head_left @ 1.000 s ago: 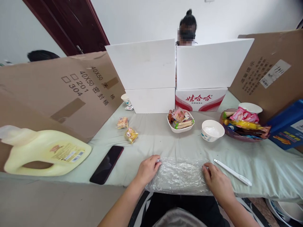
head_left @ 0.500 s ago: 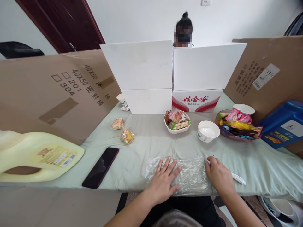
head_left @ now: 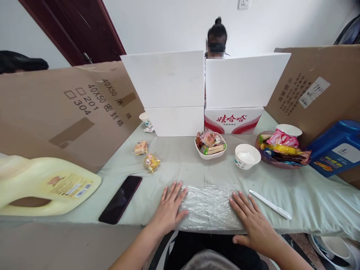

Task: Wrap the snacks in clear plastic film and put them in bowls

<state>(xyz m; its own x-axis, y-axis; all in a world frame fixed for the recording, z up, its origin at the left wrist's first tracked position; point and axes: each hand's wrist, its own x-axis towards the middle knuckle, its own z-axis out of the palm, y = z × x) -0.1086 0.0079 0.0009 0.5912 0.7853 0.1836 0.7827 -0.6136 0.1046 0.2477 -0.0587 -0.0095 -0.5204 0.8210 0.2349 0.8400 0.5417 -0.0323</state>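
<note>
A crinkled sheet of clear plastic film (head_left: pixel 209 208) lies flat at the table's front edge, between my hands. My left hand (head_left: pixel 168 208) rests with spread fingers at the film's left side, fingertips touching the cloth and the film's edge. Over the film's right edge lies my right hand (head_left: pixel 251 217), palm down, fingers stretched out and thumb apart. Just beyond its fingers, a white utility knife (head_left: pixel 270 204) lies slantwise on the cloth. Neither hand grips anything.
Left: a dark phone (head_left: pixel 120 200), two wrapped snacks (head_left: pixel 152 162), a pale yellow jug (head_left: pixel 56 187). Behind the film: a snack-filled white bowl (head_left: pixel 210 146), a paper bowl (head_left: pixel 247 156), a purple snack bowl (head_left: pixel 284 150), a blue jug (head_left: pixel 337 148). White box panels (head_left: pixel 174 122) screen a person opposite.
My left hand has slid left, off the film's middle to its left side. My right hand has flattened and moved slightly left and nearer, uncovering the utility knife.
</note>
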